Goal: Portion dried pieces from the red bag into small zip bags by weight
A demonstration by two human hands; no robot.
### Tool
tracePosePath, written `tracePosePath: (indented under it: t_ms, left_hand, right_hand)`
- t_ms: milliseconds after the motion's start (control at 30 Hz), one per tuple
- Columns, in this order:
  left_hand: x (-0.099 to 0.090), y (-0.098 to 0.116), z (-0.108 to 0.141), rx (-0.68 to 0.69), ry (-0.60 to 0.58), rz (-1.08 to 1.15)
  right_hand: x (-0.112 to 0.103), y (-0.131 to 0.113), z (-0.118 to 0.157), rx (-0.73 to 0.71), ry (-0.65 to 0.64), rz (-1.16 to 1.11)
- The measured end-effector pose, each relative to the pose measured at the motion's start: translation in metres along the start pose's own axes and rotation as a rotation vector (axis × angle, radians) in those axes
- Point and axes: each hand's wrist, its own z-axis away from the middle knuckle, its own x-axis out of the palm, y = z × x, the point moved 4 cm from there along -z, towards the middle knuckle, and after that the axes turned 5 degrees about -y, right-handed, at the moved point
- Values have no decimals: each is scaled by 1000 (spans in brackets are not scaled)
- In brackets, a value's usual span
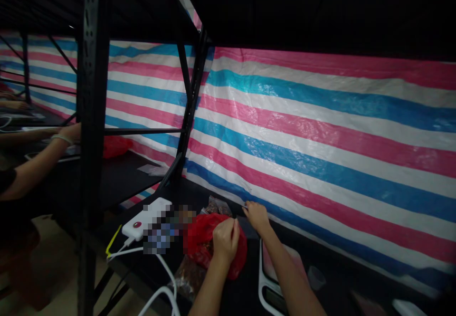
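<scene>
Red bag [201, 237] under the left hand [225, 240], right fingers [251, 210] pinched beyond it

Brown pieces show at the mouth of the red bag, and more lie in a clear bag [187, 278], which pokes out on the near side and again on the far side of the red one. So far as the view shows, the contents sit in these bags, and no piece shows on the visible part of the scale [269, 273], a white-rimmed unit with a pink top, just right of the red bag and partly hidden by the right forearm.

The left hand's fingers curl closed over the red plastic, gripping a fold of it near the bag's middle. The right hand [257, 216] reaches to the far edge of the black bench [245, 299], just beyond the red bag, its thumb and forefinger drawn close together. Whether they have hold of something thin is too small to tell.

Left of the bags lie a white power bank [146, 218] with a red button, a pixelated patch and a white cable [160, 268]. A small clear cup [316, 278] stands to the right of the scale. A striped tarp [320, 140] in pink, white and blue hangs along the far side. Off to the left, past a black steel upright [90, 116], a co-worker's hand [71, 133] rests near a second red bag [116, 147].
</scene>
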Motion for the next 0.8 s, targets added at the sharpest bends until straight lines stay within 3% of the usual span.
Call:
tracePosePath:
  t_ms: [167, 300, 433, 600, 667, 800]
  left_hand:
    - [-11, -6, 1, -9, 246, 100]
    - [-14, -18, 3, -172, 297, 207]
    - [-15, -21, 3, -238, 308, 283]
    - [-24, -21, -3, -373, 522, 425]
    - [-16, -22, -10, -469, 386, 570]
    - [13, -10, -20, -495, -128, 990]
  right_hand:
    - [21, -57, -29, 19, -216, -47]
    - [30, -76, -33, 94, -226, -136]
    - [18, -59, -24, 171, -135, -310]
    - [-19, -20, -5, 106, -45, -659]
    - [-32, -9, 12, 73, -18, -777]
    - [-40, 1, 52, -23, -16, -1184]
